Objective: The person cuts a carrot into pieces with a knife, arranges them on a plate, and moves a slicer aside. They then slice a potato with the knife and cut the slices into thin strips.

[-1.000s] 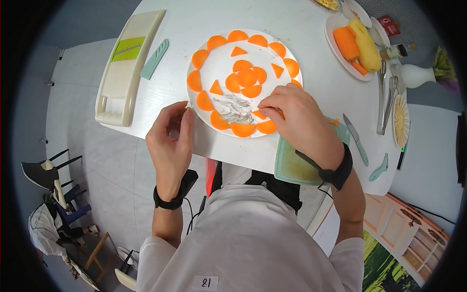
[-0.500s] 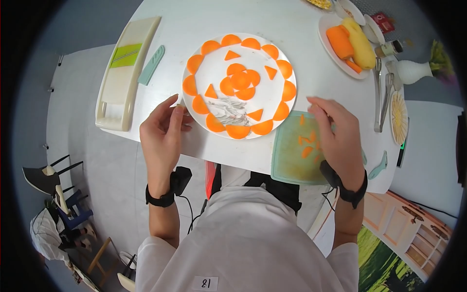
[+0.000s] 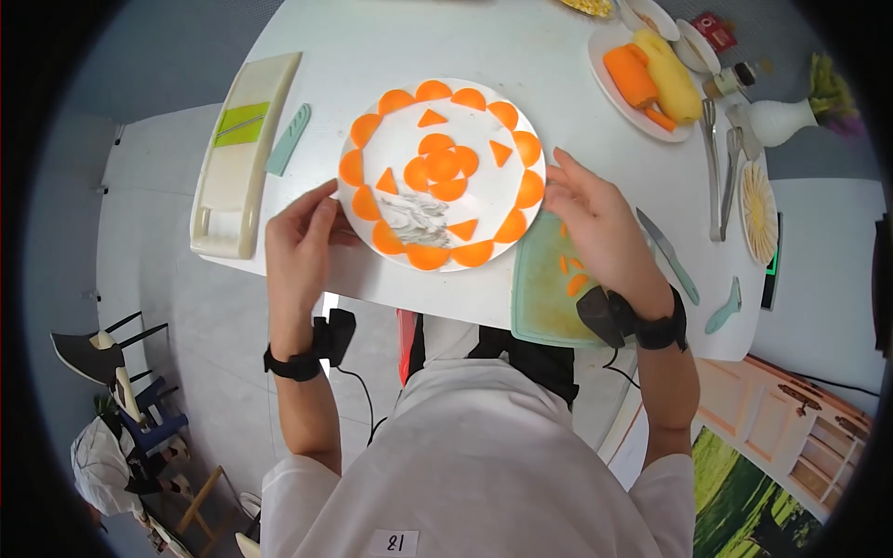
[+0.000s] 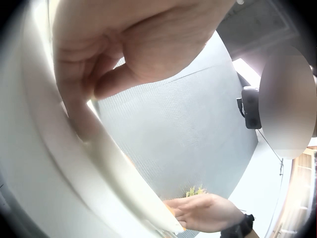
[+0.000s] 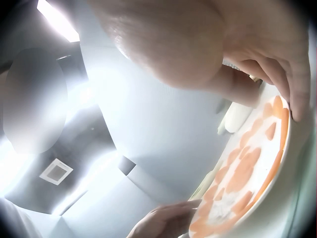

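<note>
On the table, a white plate (image 3: 479, 200) carries a ring of orange carrot half-slices (image 3: 428, 258), several carrot triangles (image 3: 462, 229) and a central flower of carrot slices (image 3: 442, 165). A grey landscape print shows at its near left. My left hand (image 3: 299, 244) holds the plate's left rim, thumb and fingers close together there. At the opposite rim my right hand (image 3: 600, 219) grips the plate; in the right wrist view the thumb is above the edge and the fingers lie outside it. Partly under my right forearm is a green cutting board (image 3: 539, 307) with carrot scraps (image 3: 577, 284).
A grater (image 3: 228, 177) and a pale green tool (image 3: 289, 141) lie at left. To the right are a knife (image 3: 670, 256), a peeler (image 3: 724, 307), tongs (image 3: 713, 177), and a plate (image 3: 603, 70) of carrot and a yellow peeled vegetable (image 3: 668, 79). A vase (image 3: 781, 123) stands behind.
My right hand let go of a carrot triangle on the plate, drew back over the cutting board, then came to the right rim. My left hand closed in on the left rim.
</note>
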`<state>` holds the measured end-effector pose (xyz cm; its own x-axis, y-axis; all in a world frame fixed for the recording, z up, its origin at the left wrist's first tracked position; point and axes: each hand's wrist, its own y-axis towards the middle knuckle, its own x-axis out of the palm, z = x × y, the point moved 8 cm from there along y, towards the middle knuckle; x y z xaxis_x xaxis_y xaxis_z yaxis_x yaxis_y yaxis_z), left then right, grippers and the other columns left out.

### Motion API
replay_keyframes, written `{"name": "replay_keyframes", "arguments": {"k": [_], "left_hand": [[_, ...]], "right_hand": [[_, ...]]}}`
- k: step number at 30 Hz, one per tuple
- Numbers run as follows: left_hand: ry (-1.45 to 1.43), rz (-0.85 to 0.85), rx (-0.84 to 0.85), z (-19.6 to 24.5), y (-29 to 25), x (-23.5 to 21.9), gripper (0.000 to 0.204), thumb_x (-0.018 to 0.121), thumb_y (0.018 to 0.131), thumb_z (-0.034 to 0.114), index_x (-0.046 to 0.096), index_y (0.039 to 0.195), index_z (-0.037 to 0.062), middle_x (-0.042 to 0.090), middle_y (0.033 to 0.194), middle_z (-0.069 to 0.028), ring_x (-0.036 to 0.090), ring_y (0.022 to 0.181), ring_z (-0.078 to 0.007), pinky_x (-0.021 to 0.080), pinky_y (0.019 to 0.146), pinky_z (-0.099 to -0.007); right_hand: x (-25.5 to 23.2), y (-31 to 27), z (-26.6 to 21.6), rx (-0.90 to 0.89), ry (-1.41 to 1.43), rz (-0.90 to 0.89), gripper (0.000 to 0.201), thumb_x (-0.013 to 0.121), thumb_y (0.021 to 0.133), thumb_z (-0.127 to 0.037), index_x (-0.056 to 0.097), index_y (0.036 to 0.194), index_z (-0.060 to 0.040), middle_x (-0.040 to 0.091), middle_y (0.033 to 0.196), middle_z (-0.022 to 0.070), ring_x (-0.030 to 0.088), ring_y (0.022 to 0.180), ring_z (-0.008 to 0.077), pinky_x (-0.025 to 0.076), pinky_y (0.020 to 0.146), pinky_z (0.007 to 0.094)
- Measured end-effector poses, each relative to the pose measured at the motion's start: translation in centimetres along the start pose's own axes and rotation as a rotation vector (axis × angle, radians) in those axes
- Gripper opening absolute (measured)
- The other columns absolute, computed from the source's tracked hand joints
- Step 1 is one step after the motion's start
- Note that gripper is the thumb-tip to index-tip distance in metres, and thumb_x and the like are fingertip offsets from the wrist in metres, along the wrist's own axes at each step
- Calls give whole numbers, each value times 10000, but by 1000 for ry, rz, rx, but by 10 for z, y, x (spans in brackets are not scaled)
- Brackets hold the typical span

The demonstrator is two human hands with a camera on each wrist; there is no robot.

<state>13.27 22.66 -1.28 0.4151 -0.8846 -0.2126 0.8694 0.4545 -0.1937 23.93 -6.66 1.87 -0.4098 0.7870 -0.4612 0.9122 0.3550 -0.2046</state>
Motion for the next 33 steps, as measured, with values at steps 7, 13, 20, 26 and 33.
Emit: {"name": "replay_keyframes", "arguments": {"k": [7,13,20,26,33], "left_hand": [[131,-92,13,7,23,-9,354,487,1005,77,626,1297,-66,701,926,-124,678,777,-172,579,715,-284],[142,-38,51,7,13,-12,329,501,1021,99,643,1278,-50,700,922,-108,678,800,-159,568,723,-277],[-2,110,118,-5,6,-21,287,538,1040,122,661,1242,-42,708,911,-102,670,784,-134,561,710,-256],[12,149,157,-6,5,-19,277,537,1042,120,669,1226,-41,705,905,-94,660,769,-124,559,690,-251],[348,350,465,29,-26,-23,213,621,993,73,699,1165,-25,711,924,-66,666,810,-129,539,751,-245]], "right_hand": [[-22,-24,7,54,-39,-66,431,525,1008,-125,491,1418,5,676,1243,165,642,973,196,519,856,318],[-65,-40,5,-49,-385,132,175,660,901,-128,710,985,16,724,913,143,659,736,233,526,687,339],[-24,-18,21,107,-376,-90,194,715,863,-159,704,879,35,707,816,135,660,690,212,512,652,318],[-29,-14,29,186,-285,-244,226,695,904,-157,698,926,68,684,753,104,609,615,159,499,601,308],[-26,0,-13,51,-160,-393,237,664,951,-174,686,973,61,657,780,32,581,704,92,475,655,260]]}}
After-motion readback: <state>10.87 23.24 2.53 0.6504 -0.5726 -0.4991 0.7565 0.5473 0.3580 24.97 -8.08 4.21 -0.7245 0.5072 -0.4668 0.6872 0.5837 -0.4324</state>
